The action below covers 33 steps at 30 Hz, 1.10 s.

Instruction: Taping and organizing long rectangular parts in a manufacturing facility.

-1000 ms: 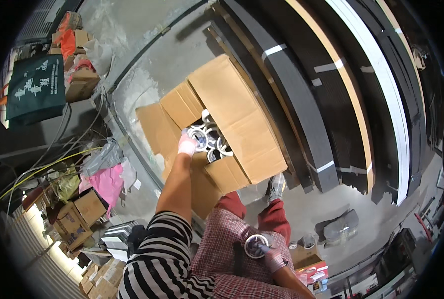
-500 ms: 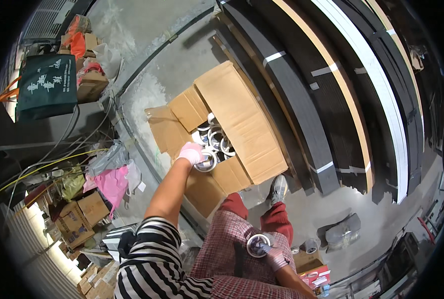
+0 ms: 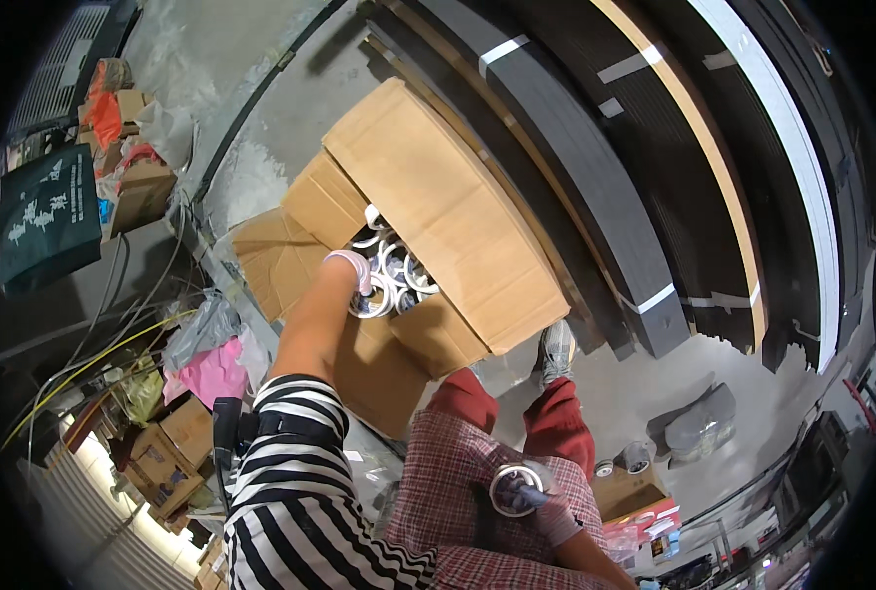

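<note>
In a gap of the open cardboard box (image 3: pixel 457 216) lie several white-rimmed round containers (image 3: pixel 391 264), close together. My left hand (image 3: pixel 352 268), in a pink-and-white glove, reaches in at the box's near left side. Its fingers are closed at the rim of one white-rimmed container (image 3: pixel 370 313) and are partly hidden. Low in front of my checked apron, my right hand (image 3: pixel 550 509), also gloved, grips another white-rimmed round container (image 3: pixel 516 489), with fingers inside its mouth.
Long dark panels (image 3: pixel 595 187) with light edges stand right of the box. A small open carton (image 3: pixel 634 492) sits at my lower right, with clear round containers (image 3: pixel 637 455) beside it. Bags, cartons and cables crowd the left, including a dark green bag (image 3: pixel 49 216).
The view has shifted, so the box sits further left and higher. My left hand stays at the box with the container rim. My right hand still holds its container near my lap.
</note>
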{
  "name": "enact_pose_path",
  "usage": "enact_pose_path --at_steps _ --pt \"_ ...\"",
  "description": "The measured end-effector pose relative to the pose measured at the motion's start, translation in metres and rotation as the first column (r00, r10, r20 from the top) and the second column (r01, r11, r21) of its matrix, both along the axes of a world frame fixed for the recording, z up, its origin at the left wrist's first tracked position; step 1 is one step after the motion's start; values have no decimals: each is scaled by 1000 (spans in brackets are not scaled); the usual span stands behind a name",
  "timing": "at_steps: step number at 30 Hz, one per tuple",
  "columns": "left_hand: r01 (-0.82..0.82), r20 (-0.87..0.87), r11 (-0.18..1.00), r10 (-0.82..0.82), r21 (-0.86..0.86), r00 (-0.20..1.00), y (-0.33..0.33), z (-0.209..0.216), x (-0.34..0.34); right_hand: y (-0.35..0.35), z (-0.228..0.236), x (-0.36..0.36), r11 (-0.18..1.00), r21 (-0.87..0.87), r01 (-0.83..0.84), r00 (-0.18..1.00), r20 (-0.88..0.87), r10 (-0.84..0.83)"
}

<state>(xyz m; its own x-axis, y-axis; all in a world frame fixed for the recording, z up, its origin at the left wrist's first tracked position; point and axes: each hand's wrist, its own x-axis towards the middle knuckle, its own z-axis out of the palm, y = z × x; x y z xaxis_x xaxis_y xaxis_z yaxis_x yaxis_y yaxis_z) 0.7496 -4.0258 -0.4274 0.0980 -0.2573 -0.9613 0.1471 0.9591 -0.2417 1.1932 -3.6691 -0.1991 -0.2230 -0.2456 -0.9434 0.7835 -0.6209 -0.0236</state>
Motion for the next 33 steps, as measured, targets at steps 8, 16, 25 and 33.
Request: enact_pose_path --at_steps 8,16,25,33 --pt "222 -172 963 -195 154 966 -6 36 22 3 -4 7 992 -91 89 991 -87 -97" --pt "211 -502 896 14 390 865 19 185 106 19 -5 40 993 65 95 970 -232 -77" --pt "-349 51 261 733 900 679 86 452 205 63 184 -40 994 107 6 885 -464 44" --pt "-86 102 -56 519 995 848 281 628 276 124 394 -55 894 -37 447 458 -849 -264"
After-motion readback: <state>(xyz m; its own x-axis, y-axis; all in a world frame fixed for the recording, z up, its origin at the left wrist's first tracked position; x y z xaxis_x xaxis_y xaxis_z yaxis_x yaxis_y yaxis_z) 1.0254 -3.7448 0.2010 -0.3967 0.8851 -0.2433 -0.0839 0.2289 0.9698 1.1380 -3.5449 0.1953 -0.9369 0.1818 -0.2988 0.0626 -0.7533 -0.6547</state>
